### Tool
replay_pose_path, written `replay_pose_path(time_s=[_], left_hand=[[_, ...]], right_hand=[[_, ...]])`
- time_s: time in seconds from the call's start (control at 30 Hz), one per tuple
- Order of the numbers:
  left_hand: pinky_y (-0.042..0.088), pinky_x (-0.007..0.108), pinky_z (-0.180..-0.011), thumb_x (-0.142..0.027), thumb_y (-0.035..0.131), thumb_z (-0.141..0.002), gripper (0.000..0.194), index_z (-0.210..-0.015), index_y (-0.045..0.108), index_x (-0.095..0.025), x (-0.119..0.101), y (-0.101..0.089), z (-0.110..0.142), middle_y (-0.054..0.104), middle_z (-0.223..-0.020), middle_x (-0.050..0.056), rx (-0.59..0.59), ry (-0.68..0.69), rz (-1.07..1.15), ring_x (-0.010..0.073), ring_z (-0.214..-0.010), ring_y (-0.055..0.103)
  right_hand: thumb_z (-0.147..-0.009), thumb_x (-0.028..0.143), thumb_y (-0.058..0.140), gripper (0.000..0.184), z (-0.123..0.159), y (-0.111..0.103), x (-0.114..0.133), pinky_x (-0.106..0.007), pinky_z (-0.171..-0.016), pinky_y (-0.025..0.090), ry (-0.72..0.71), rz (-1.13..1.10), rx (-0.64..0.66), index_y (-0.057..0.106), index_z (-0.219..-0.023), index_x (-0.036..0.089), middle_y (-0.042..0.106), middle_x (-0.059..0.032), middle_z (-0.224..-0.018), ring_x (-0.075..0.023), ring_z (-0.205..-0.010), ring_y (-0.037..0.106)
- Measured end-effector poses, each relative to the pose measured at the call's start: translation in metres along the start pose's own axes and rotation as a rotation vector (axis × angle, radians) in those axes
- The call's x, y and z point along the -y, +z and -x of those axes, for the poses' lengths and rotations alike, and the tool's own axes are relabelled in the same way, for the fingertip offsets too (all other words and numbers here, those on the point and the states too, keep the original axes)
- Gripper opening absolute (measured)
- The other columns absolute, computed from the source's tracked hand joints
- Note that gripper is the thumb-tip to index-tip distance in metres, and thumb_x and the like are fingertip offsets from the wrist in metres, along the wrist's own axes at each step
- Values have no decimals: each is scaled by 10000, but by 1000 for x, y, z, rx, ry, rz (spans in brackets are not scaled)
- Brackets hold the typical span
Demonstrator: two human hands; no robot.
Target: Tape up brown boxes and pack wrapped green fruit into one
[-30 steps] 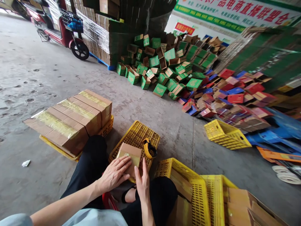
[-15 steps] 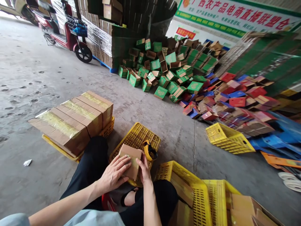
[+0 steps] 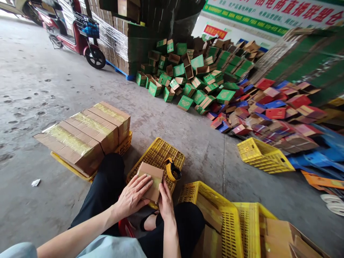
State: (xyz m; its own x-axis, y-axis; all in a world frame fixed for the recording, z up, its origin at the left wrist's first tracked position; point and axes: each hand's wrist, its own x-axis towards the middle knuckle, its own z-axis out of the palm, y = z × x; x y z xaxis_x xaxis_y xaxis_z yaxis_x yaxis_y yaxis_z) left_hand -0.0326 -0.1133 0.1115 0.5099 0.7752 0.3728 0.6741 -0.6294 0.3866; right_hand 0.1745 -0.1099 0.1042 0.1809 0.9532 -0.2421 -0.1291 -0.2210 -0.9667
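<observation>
A small brown cardboard box point(image 3: 154, 182) with yellowish tape across its top sits between my two hands, above an upturned yellow plastic crate point(image 3: 161, 147). My left hand point(image 3: 134, 191) lies across the box's top left side, fingers stretched over the tape and thumb along the near edge. Against the right side of the box, my right hand point(image 3: 166, 200) presses with its fingers, some of them hidden behind it. A yellow-and-black tape dispenser point(image 3: 172, 170) rests on the crate just right of the box.
Taped cartons point(image 3: 83, 130) stand on another yellow crate at left. Yellow crates point(image 3: 233, 225) holding cardboard boxes are by my right knee. Farther off lie heaped green boxes point(image 3: 185, 102), red and blue boxes point(image 3: 275, 113), a crate point(image 3: 264, 156) and a red scooter point(image 3: 77, 46).
The view has shifted slightly. Both hands stay on the cardboard box with almost the same hold; the tape dispenser has not moved on the crate.
</observation>
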Motion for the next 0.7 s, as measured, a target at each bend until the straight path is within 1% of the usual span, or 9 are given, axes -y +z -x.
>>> replay_pose_path(time_s=[0.07,0.13,0.2,0.33,0.43,0.53,0.6,0.7], left_hand=[[310,508,-1264,-600,542,-1012,781,-1663,293,-246,-1,0,1,430,-1651,95,6,-7,-6,322,-1509,422],[305,505,-1266,-610,530,-1016,775,-1660,301,-245,-2,0,1,424,-1654,93,8,-11,-11,322,-1511,419],[296,504,-1269,-608,521,-1021,770,-1661,299,-244,-3,0,2,422,-1656,94,6,-10,-14,322,-1514,414],[287,508,-1274,-604,527,-1020,772,-1660,299,-239,-3,1,2,424,-1654,95,-2,-8,-19,322,-1520,404],[298,507,-1270,-608,534,-1015,771,-1655,316,-236,-1,2,1,429,-1651,97,-4,-8,-20,321,-1514,415],[312,507,-1265,-607,536,-1013,773,-1655,316,-236,0,3,1,432,-1649,103,-7,1,-18,322,-1506,427],[320,512,-1262,-609,536,-1012,776,-1655,315,-236,-1,4,2,421,-1656,101,-8,3,-23,328,-1515,413],[346,525,-1245,-611,551,-1000,811,-1661,298,-214,-3,6,2,372,-1679,120,-34,-26,-36,358,-1549,349]], right_hand=[[-878,556,712,562,13,-3,-7,-475,-1001,595,32,27,-39,693,-1371,289,669,-88,-1432,-306,-1282,667],[-858,556,734,596,22,-5,-12,-470,-1052,565,65,51,-73,688,-1380,271,654,-81,-1454,-308,-1320,640],[-842,549,742,630,26,-5,-14,-462,-1070,551,61,62,-92,680,-1391,247,670,-84,-1434,-313,-1322,634],[-860,522,689,594,25,2,-13,-445,-1033,573,3,103,-118,691,-1385,243,735,-78,-1333,-309,-1253,674],[-874,546,662,580,22,9,-12,-423,-1026,578,32,133,-178,707,-1364,239,716,-76,-1365,-300,-1250,678],[-834,549,707,574,22,10,-13,-415,-1042,565,41,155,-253,740,-1310,230,702,-78,-1389,-304,-1264,667],[-816,548,716,567,23,7,-14,-422,-1039,564,29,161,-253,753,-1286,233,712,-75,-1375,-308,-1264,664],[-831,576,694,595,26,5,-12,-441,-1048,561,13,169,-193,731,-1325,245,714,-74,-1372,-313,-1269,662]])
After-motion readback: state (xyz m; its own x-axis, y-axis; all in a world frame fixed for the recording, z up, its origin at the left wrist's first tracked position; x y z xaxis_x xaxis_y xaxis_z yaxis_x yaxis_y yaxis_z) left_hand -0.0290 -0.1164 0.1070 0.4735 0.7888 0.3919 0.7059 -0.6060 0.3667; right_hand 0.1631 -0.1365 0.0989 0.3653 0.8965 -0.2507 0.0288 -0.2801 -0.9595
